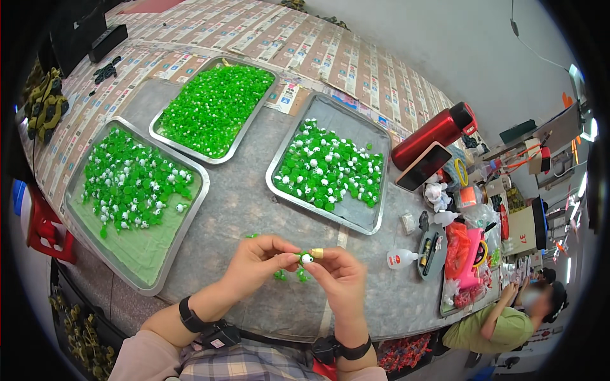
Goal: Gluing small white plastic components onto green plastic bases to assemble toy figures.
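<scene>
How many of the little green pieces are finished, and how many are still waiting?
Two trays, the left tray and right tray, hold green pieces with white dots, seemingly done. The left hand and right hand pinch one green piece. The middle tray looks mostly plain green, probably waiting.

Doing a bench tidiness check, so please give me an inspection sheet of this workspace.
Surface: grey mat over a table covered in printed cardboard.
Job's things: small green piece with a white eye between both hands; a few loose green pieces under them; three trays of green pieces.
Clutter: red bottle, phone, white squeeze bottle, bags and small tools at the right edge.
Grippers: left hand and right hand both pinch the piece.
Cables: one hanging on the wall.
Surroundings: a seated person at right; red stool at left.
</scene>
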Motion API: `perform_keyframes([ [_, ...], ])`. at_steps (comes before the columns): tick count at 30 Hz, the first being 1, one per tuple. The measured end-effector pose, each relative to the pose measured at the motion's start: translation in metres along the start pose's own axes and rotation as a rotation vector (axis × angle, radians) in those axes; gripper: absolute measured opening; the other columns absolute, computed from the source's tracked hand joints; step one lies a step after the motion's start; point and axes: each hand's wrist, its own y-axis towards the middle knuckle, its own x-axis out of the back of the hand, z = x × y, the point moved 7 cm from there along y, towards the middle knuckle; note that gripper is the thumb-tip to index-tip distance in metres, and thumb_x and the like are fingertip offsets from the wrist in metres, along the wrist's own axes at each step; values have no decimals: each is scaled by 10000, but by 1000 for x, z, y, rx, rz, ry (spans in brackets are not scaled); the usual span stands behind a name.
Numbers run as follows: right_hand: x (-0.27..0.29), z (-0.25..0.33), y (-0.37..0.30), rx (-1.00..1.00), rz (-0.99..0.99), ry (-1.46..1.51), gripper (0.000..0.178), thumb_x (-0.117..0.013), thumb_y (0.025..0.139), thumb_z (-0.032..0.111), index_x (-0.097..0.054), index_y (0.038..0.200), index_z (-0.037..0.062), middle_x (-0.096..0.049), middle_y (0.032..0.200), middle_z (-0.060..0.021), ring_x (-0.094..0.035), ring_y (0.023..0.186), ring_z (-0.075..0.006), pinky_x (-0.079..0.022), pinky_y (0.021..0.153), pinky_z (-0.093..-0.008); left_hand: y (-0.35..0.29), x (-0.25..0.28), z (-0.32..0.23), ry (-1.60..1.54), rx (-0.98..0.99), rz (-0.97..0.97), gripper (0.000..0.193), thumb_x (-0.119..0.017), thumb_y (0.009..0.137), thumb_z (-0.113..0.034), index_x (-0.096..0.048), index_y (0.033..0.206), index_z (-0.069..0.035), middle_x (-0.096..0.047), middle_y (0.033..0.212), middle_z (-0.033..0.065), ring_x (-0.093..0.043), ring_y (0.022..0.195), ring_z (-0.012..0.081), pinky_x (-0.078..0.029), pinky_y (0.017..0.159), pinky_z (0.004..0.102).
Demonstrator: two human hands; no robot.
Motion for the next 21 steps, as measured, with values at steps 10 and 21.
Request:
perform_keyframes([
  [10,11,-15,-2,-209,109,44,241,-578,745,23,-543,977,-35,-589,871,-90,-557,774,-108,-446,672,-203,-7,-20,-30,771,-466,40,106,-601,707,-45,-590,812,-31,-578,729,51,-565,672,141,-432,546,235],
  [21,26,-5,13,-59,-31,160,175,-590,741,57,-564,896,-20,-593,850,-103,-570,743,-119,-458,635,-221,1,3,-11,166,-78,-66,90,-583,752,-123,-580,787,-40,-589,723,31,-557,653,135,-449,544,244],
])
